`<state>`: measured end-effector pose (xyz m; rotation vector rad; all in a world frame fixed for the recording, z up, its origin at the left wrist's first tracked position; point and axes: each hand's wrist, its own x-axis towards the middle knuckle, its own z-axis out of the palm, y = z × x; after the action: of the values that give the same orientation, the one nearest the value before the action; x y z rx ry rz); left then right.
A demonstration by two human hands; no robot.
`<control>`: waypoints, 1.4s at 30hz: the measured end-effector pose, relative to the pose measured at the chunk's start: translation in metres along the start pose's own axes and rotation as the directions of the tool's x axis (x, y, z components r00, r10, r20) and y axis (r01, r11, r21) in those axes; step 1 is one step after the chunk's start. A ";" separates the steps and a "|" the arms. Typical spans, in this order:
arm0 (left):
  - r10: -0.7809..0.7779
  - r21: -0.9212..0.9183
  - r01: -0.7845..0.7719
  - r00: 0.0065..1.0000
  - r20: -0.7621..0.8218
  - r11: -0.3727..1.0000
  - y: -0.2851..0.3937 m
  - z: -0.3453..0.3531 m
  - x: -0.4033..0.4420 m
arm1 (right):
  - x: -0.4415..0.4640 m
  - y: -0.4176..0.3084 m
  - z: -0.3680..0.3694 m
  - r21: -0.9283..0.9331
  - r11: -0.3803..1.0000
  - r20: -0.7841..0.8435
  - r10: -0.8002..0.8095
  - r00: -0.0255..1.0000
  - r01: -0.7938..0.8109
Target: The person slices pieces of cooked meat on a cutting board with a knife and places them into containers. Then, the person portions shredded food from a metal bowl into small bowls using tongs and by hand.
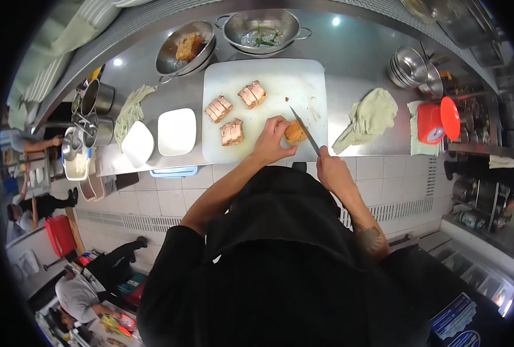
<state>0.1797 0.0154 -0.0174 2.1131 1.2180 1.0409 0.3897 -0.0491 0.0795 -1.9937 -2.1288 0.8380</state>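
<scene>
On the white cutting board (263, 72) lies a golden-brown block of crispy pork belly (295, 133). My left hand (274, 139) is closed around its left side, fingers curled on it. In my right hand (332, 169) is the handle of a knife (306, 132); its blade slants up and left along the right side of the block. Three sliced portions of pork belly sit further left on the board: one at the top (252, 94), one at the left (218, 109) and one lower down (232, 132). A small brown crumb (286, 99) lies near the knife tip.
Two white square dishes (177, 132) stand left of the board. Behind it are a metal colander (260, 29) and a steel bowl holding more meat (188, 46). A green cloth (373, 115), stacked bowls (407, 66) and a red scale (430, 122) are to the right. Other people work behind.
</scene>
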 end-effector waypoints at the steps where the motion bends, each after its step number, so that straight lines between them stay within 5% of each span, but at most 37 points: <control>1: 0.008 -0.006 -0.008 1.000 0.017 1.000 -0.002 -0.002 0.001 | 0.000 -0.003 -0.001 -0.019 1.000 0.026 -0.016 1.000 0.016; 10: 0.081 -0.035 -0.081 0.997 0.014 0.996 -0.013 0.006 0.002 | -0.005 -0.013 -0.011 -0.171 0.985 0.273 0.029 0.962 0.019; 12: 0.100 -0.024 -0.100 0.995 -0.002 0.995 -0.015 0.008 0.001 | 0.014 -0.011 0.014 -0.096 0.991 0.128 -0.086 0.988 0.098; 19: 0.083 -0.044 -0.085 0.995 -0.055 0.995 -0.013 0.007 0.008 | 0.013 -0.016 -0.002 -0.186 0.982 0.187 -0.006 0.982 0.041; 24: 0.065 -0.054 -0.067 0.998 -0.022 0.996 -0.018 0.011 -0.001 | 0.060 -0.014 0.050 -0.043 0.997 0.076 -0.055 0.996 0.059; 37: 0.094 0.025 -0.093 0.994 -0.057 0.995 -0.007 0.021 0.019 | 0.007 -0.015 -0.020 -0.217 0.976 0.273 0.096 0.957 -0.036; 42: 0.112 0.066 -0.108 0.991 -0.077 0.992 -0.013 0.023 0.020 | 0.073 -0.001 0.048 -0.065 0.995 0.026 -0.077 0.997 0.079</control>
<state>0.1983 0.0382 -0.0331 2.2269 1.1967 1.1607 0.3578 0.0048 0.0188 -1.9258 -2.2592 0.7934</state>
